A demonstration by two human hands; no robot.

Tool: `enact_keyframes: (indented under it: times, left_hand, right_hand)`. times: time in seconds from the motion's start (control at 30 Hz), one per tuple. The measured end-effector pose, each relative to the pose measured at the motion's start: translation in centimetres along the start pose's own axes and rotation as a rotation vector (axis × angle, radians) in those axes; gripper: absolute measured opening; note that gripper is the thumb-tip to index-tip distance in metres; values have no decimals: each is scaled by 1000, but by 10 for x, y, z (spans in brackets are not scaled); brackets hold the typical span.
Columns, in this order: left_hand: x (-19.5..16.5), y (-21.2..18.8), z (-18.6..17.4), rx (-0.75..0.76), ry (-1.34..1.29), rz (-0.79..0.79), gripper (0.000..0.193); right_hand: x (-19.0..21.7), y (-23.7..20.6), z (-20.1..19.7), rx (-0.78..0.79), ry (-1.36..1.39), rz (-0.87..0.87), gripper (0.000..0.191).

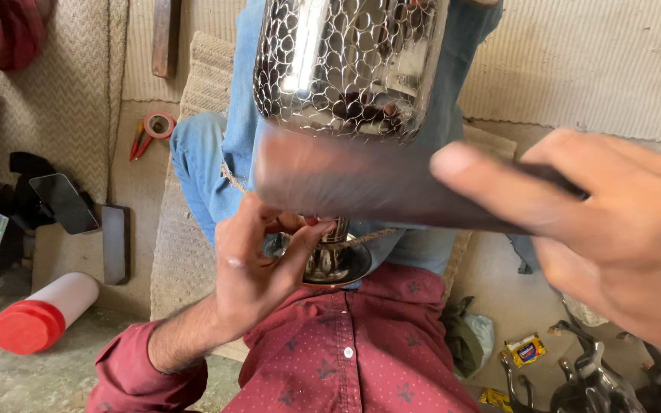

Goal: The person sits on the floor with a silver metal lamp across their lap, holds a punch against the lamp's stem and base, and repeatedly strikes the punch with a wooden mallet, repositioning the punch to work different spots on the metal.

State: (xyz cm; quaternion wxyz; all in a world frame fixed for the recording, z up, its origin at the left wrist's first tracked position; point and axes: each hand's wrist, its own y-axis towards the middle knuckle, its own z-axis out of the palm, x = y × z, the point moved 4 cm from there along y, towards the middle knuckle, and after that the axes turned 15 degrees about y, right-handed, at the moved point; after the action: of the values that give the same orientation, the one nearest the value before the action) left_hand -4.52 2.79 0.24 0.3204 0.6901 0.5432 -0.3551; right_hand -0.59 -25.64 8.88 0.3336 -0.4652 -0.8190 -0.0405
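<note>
A shiny metal vessel (346,65) with a hammered scale pattern stands tall in front of me, its narrow stem and round base (338,264) resting on my lap. My left hand (258,268) curls around the stem and base. My right hand (613,229), close to the camera, grips a dark flat bar (346,183), blurred, which lies across just below the patterned body.
Woven mats cover the floor. At left lie a phone (63,203), a dark block (115,245), a white bottle with a red cap (40,313), red-handled pliers (138,141) and a tape roll (159,125). Dark metal pieces (598,378) and small packets (525,349) sit at lower right.
</note>
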Motion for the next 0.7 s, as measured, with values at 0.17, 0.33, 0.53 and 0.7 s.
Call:
enact_keyframes:
  times: [0.17,0.33,0.53,0.7]
  left_hand:
    - [3,-3,1,-36,15,-24,38]
    - [0,3,4,15,-66,-6,41]
    - [-10,6,4,-54,79,135,44]
    - [-14,11,-1,-7,144,194,37]
  right_hand:
    - [-3,4,-6,125,-29,-13,104]
    - [-18,-6,-2,69,-29,29,100]
    - [-23,-21,-2,-199,157,5,80]
    - [-19,-20,4,-5,2,-13,91]
